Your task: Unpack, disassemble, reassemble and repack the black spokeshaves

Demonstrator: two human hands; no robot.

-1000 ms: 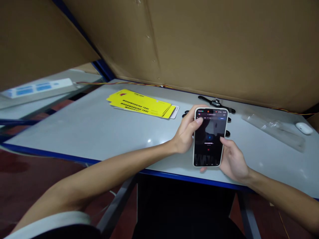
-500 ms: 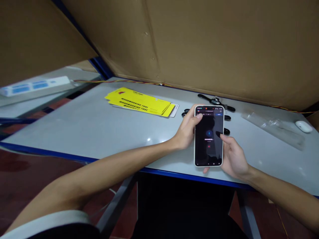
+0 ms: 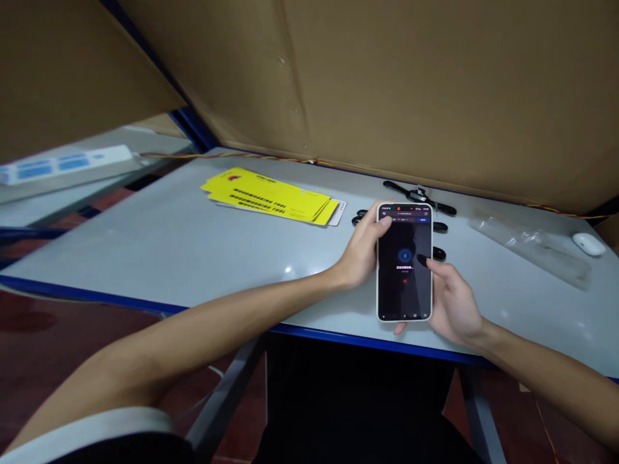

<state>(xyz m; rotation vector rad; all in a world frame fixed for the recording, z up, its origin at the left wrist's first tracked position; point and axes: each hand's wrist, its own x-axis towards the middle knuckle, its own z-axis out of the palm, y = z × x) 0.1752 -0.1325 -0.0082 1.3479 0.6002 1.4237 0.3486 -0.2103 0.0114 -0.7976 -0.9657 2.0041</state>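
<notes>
A smartphone [image 3: 404,296] in a pale case is held upright over the front of the table, its dark screen lit with a blue round icon and a small red mark. My left hand [image 3: 362,248] grips its upper left side, thumb on the screen's edge. Around the lower right side is my right hand [image 3: 457,299], with its dark-nailed thumb at the screen's right edge; most of its fingers are behind the phone. Partly hidden behind the phone lie several black strap-like items [image 3: 439,253]. Another black strap-like piece [image 3: 420,195] lies farther back.
Yellow cards printed "WOODWORKING TOOL" [image 3: 271,196] lie stacked at the left on the grey table [image 3: 193,258]. To the right are a clear plastic bag [image 3: 529,248] and a white earbud case [image 3: 589,244]. A power strip [image 3: 68,164] is far left; cardboard [image 3: 387,84] walls the back.
Both hands still hold the phone in nearly the same place. The view has shifted very slightly, and a blue patch at the screen's upper right looks brighter.
</notes>
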